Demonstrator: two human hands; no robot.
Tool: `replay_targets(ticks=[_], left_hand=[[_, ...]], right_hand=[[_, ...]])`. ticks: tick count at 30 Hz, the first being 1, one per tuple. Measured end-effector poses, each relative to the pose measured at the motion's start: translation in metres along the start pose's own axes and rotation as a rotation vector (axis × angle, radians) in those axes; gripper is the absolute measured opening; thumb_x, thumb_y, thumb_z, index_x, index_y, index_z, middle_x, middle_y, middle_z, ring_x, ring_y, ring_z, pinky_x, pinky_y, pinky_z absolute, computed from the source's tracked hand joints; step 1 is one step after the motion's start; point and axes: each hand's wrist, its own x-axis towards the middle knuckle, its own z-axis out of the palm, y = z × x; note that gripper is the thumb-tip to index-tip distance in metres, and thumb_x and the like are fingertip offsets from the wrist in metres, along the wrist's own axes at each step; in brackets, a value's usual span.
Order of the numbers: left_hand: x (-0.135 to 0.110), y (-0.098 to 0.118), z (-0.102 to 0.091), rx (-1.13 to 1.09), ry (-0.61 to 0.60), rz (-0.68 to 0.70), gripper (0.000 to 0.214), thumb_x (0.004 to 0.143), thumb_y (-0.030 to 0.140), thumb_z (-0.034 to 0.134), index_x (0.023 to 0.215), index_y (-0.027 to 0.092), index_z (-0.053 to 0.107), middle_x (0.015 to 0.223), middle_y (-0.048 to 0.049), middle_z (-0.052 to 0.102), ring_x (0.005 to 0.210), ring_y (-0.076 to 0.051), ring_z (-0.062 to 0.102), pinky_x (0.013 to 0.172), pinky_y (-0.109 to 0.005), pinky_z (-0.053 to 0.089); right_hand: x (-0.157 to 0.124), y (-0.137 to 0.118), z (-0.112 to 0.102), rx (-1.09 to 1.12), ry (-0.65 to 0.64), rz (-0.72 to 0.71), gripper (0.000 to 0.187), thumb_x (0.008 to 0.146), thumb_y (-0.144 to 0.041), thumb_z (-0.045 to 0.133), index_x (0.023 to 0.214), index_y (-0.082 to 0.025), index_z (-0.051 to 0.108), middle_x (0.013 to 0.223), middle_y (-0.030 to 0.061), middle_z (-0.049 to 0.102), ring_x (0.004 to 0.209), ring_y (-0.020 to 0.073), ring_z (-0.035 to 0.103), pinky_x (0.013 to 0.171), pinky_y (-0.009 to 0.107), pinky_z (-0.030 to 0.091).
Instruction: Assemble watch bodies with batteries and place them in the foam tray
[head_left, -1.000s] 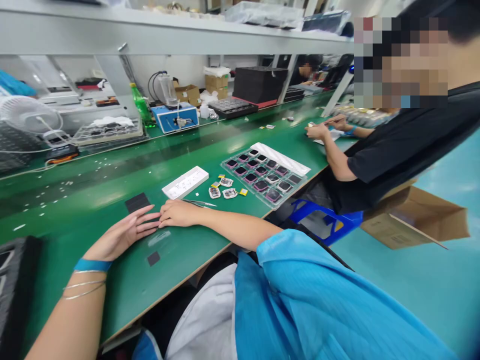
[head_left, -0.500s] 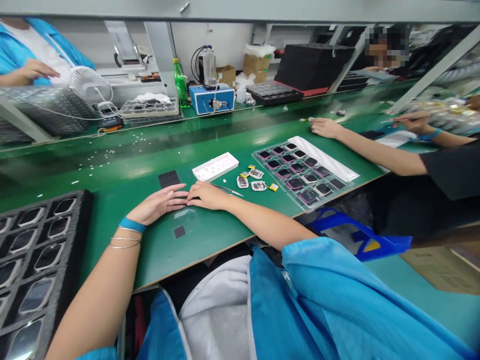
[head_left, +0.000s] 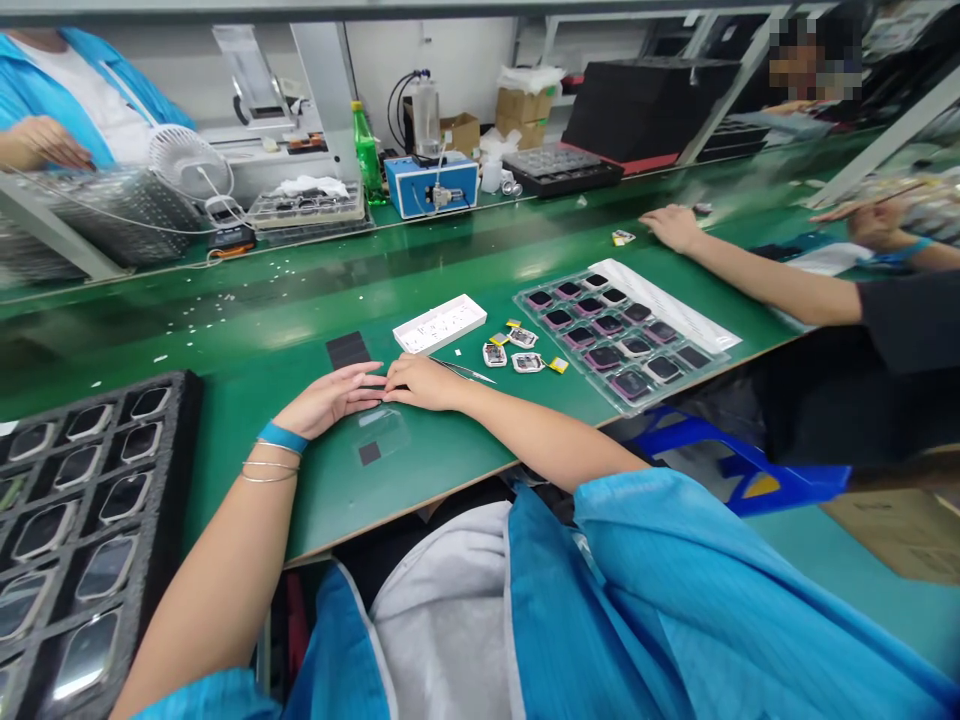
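Observation:
My left hand (head_left: 330, 398) lies flat on the green bench (head_left: 247, 340), fingers stretched toward my right hand (head_left: 424, 381). The right hand rests palm down with its fingers curled, fingertips meeting those of the left; nothing shows in it. Thin metal tweezers (head_left: 469, 371) lie on the bench just right of it. Below the hands lies a clear film with a small black square (head_left: 369, 453). A black pad (head_left: 348, 350) sits just beyond the fingers. Small watch parts (head_left: 517, 352) and a white tray (head_left: 439, 323) lie further right.
A clear tray of dark watch faces (head_left: 619, 335) sits to the right. A black foam tray of watch cases (head_left: 75, 510) fills the left edge. A co-worker's arm (head_left: 750, 280) rests on the bench at right. A blue machine (head_left: 433, 186), green bottle (head_left: 367, 155) and fan (head_left: 184, 165) stand behind.
The view has swung left and down, bringing the black foam tray on the left into sight. My hands stay together on the bench. The co-worker's left hand has reached further out.

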Motion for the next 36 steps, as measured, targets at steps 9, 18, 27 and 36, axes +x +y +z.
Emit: replay_targets(ticks=[9,18,27,36], left_hand=[[-0.0009,0.0023,0.0022,-0.04,0.005,-0.005,0.05,0.079,0.04,0.085,0.124,0.021,0.072,0.124,-0.0126,0.075,0.1,-0.02,0.076,0.091,-0.03,0.062],[-0.0018,0.0024,0.0018,0.011,0.01,0.006,0.049,0.084,0.041,0.08,0.127,0.02,0.07,0.127,-0.0147,0.074,0.107,-0.024,0.075,0.101,-0.038,0.06],[-0.0023,0.0061,0.0058,0.03,0.036,0.001,0.052,0.074,0.048,0.086,0.12,0.025,0.076,0.119,-0.0112,0.077,0.105,-0.025,0.076,0.097,-0.034,0.062],[-0.0034,0.0091,0.009,0.008,0.039,-0.006,0.05,0.072,0.047,0.088,0.116,0.026,0.078,0.115,-0.0103,0.079,0.098,-0.023,0.077,0.088,-0.028,0.064]], right_hand=[[0.0004,-0.003,-0.0028,0.046,0.001,0.023,0.012,0.096,-0.02,0.068,0.096,-0.016,0.08,0.102,0.0104,0.073,0.099,0.0221,0.061,0.095,0.038,0.046],[0.0013,-0.0021,-0.0028,0.048,-0.004,0.024,0.01,0.094,-0.016,0.068,0.093,-0.015,0.079,0.102,0.0115,0.074,0.1,0.0231,0.062,0.098,0.04,0.046],[0.0015,-0.0044,-0.0077,-0.015,-0.055,0.019,0.018,0.093,-0.01,0.061,0.099,-0.012,0.078,0.107,0.0109,0.074,0.1,0.0209,0.061,0.1,0.036,0.047],[0.0023,-0.0022,-0.0056,0.004,-0.055,0.018,0.018,0.093,-0.011,0.06,0.098,-0.015,0.078,0.108,0.0095,0.073,0.099,0.0208,0.059,0.1,0.034,0.044]])
